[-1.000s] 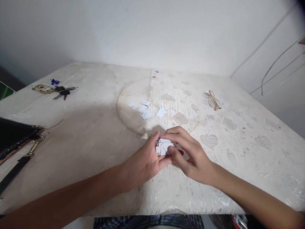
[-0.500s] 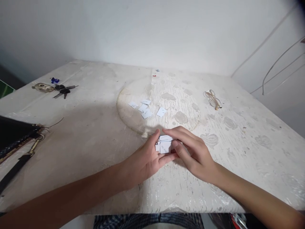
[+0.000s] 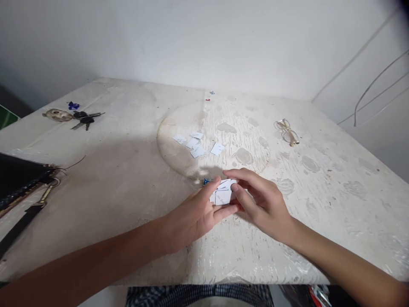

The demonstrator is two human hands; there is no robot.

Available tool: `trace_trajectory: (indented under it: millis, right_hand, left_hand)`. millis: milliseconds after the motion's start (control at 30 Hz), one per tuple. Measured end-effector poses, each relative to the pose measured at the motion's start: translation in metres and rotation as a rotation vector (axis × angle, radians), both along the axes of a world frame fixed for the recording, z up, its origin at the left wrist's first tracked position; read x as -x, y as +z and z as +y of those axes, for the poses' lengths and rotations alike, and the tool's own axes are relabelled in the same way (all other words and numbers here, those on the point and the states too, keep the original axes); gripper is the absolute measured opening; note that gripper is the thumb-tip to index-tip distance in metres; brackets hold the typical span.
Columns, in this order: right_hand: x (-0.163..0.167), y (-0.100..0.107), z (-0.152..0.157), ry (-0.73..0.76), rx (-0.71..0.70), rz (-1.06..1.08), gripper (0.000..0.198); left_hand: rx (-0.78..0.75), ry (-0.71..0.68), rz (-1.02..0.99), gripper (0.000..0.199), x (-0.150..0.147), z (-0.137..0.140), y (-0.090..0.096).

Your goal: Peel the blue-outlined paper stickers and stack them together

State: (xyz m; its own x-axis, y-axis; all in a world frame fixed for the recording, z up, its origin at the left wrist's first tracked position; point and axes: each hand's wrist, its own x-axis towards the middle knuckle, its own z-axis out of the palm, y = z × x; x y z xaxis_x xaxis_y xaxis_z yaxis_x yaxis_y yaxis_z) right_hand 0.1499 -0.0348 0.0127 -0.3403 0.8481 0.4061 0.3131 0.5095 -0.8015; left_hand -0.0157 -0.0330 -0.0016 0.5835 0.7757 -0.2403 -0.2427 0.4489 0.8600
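Small white paper cards (image 3: 223,197) with handwriting lie in a loose stack between my hands, above the near middle of the table. My left hand (image 3: 198,213) cradles them from below, its thumb resting over their left side. At the right edge, my right hand (image 3: 262,202) grips the stack between thumb and fingers. A blue patterned piece (image 3: 207,182) pokes out behind my left thumb. Farther off, several loose paper slips (image 3: 197,150) lie on the table, with one slip (image 3: 217,148) apart to their right.
The table (image 3: 128,192) has a plastic cover and meets a white wall. Keys (image 3: 84,117) with a fob and a blue scrap (image 3: 73,105) lie far left. A black bag (image 3: 22,179) with a strap sits at the left edge. Eyeglasses (image 3: 286,132) rest at the right.
My left thumb has come down over the cards, and a blue patterned piece now shows behind it. The cards have shifted slightly in my hands. The slips on the table stay put.
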Motion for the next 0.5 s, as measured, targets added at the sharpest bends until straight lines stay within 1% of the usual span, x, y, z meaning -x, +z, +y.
trace_trajectory:
  millis: [67, 133, 300, 367, 433, 500]
  right_hand:
    - [0.0, -0.002, 0.0, -0.018, -0.003, 0.032, 0.034]
    - [0.0, -0.003, 0.0, -0.018, -0.015, 0.045, 0.032]
    - [0.001, 0.001, 0.0, 0.023, -0.001, -0.009, 0.029]
    - [0.001, 0.004, 0.0, 0.045, -0.001, -0.028, 0.029]
    - [0.001, 0.005, 0.0, 0.062, -0.006, -0.038, 0.028]
    - [0.001, 0.006, 0.0, 0.081, 0.002, -0.034, 0.028]
  left_hand:
    - [0.131, 0.036, -0.097, 0.023, -0.002, 0.0, 0.004]
    - [0.22, 0.056, -0.163, 0.023, -0.004, 0.001, 0.007]
    - [0.391, 0.001, -0.241, 0.023, -0.005, 0.004, 0.012]
    - [0.431, 0.03, -0.23, 0.023, -0.006, 0.005, 0.015]
    - [0.446, 0.086, -0.232, 0.021, -0.008, 0.005, 0.018]
    - [0.451, 0.107, -0.263, 0.02, -0.008, 0.005, 0.02]
